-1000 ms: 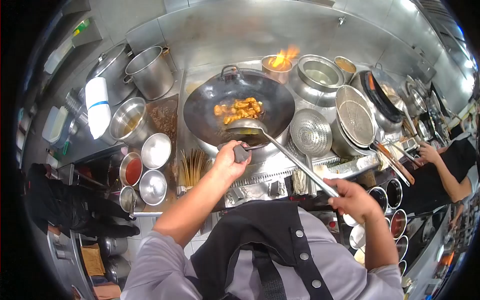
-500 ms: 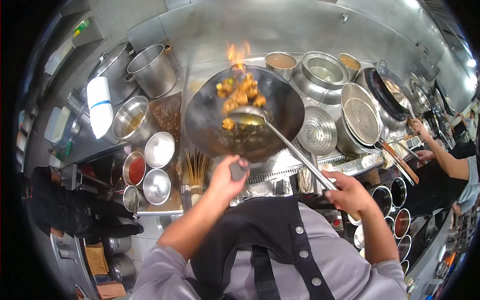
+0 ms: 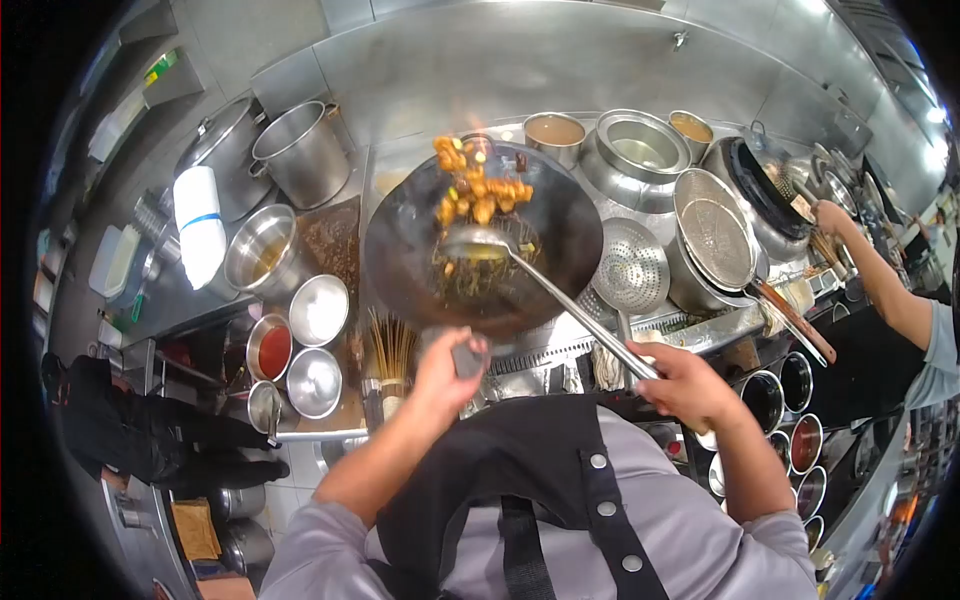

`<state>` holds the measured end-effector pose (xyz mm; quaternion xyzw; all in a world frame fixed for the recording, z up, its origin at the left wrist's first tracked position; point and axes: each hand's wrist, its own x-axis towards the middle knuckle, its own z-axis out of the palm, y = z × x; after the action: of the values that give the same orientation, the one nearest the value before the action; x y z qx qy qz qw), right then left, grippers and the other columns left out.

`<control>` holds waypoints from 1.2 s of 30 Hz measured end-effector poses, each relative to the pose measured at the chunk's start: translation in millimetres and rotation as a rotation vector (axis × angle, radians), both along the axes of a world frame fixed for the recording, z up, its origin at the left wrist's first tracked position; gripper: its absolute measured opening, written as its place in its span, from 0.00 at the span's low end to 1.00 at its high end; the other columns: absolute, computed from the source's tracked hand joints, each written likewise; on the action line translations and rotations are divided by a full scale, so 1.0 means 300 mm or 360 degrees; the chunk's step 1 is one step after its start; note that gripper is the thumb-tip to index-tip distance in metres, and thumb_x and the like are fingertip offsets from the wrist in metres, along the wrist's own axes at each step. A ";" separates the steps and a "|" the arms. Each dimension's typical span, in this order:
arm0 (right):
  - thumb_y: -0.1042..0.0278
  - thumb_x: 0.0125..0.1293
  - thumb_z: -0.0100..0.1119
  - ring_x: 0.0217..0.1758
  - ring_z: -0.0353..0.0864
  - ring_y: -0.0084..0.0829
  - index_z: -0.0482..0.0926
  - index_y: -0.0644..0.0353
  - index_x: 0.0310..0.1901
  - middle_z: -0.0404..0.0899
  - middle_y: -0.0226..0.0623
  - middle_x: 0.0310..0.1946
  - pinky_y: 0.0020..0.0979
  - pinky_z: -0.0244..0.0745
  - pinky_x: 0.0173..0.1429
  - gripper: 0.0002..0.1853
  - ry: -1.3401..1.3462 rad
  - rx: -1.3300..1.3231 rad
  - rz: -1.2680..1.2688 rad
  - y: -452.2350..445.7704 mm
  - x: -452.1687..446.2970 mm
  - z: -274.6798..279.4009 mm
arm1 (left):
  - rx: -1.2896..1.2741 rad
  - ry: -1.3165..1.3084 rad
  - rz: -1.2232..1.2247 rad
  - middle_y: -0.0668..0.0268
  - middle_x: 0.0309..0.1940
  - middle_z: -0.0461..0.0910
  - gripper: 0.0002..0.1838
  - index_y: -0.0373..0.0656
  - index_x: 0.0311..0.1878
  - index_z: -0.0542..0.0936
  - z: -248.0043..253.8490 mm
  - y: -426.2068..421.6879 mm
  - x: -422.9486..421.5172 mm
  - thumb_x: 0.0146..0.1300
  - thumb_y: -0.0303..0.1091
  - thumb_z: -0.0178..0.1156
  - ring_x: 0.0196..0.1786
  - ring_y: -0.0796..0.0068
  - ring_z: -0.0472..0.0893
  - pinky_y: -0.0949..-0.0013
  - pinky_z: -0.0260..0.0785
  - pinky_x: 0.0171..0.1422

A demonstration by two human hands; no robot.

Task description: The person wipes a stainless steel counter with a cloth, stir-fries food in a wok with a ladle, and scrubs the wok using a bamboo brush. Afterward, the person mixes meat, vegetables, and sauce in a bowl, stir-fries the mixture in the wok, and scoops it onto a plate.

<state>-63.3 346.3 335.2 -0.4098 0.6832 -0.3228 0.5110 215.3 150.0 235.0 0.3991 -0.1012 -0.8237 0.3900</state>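
Note:
My left hand (image 3: 450,370) is wrapped round the wok handle (image 3: 467,360), with a grey covering at the grip. The large dark wok (image 3: 400,250) is tilted toward me. Golden-brown food pieces (image 3: 485,195) hang loose over its far half. In my right hand (image 3: 675,375) is the long shaft of a metal ladle (image 3: 575,312). The ladle's bowl is inside the wok, just on the near side of the food, above dark, shiny liquid.
Right of the wok are a perforated skimmer (image 3: 632,265), a round strainer (image 3: 715,230) and a lidded-looking pot (image 3: 640,150). Steel bowls (image 3: 319,310) and tall pots (image 3: 302,160) stand left. Bamboo sticks (image 3: 392,350) stand upright near my left hand. A co-worker's arm (image 3: 880,270) reaches in from the right.
The wok has come toward me and tipped up from its burner, and the food has risen off its surface. Flames flared at its far rim, now fainter. The co-worker's arm has moved toward the back.

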 end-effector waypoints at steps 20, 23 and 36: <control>0.80 0.71 0.58 0.27 0.68 0.15 0.63 0.57 0.74 0.74 0.25 0.30 0.19 0.67 0.33 0.31 -0.0109 -0.0574 -0.0389 0.020 0.092 -0.564 | 0.0061 0.0205 0.0185 0.63 0.35 0.76 0.07 0.44 0.43 0.75 -0.140 -0.298 -0.156 0.69 0.34 0.62 0.38 0.65 0.78 0.55 0.77 0.44; 0.79 0.72 0.56 0.24 0.69 0.17 0.62 0.55 0.74 0.75 0.26 0.28 0.21 0.67 0.28 0.31 -0.0417 -0.0442 -0.0584 -0.022 0.097 -0.460 | -0.0015 0.0064 0.0406 0.63 0.39 0.79 0.14 0.46 0.47 0.75 -0.138 -0.170 -0.109 0.71 0.45 0.63 0.42 0.64 0.80 0.54 0.79 0.46; 0.74 0.71 0.56 0.19 0.72 0.22 0.63 0.62 0.72 0.75 0.32 0.24 0.25 0.69 0.23 0.29 -0.0198 -0.0422 -0.0653 -0.303 0.008 -0.220 | -0.0160 0.0033 -0.0320 0.61 0.44 0.82 0.35 0.44 0.56 0.76 -0.300 0.111 0.290 0.72 0.69 0.46 0.37 0.62 0.83 0.63 0.76 0.35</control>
<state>-61.0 255.4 269.2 -0.3053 0.6710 -0.5312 0.4176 302.3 183.3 145.2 0.3582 -0.1779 -0.8567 0.3258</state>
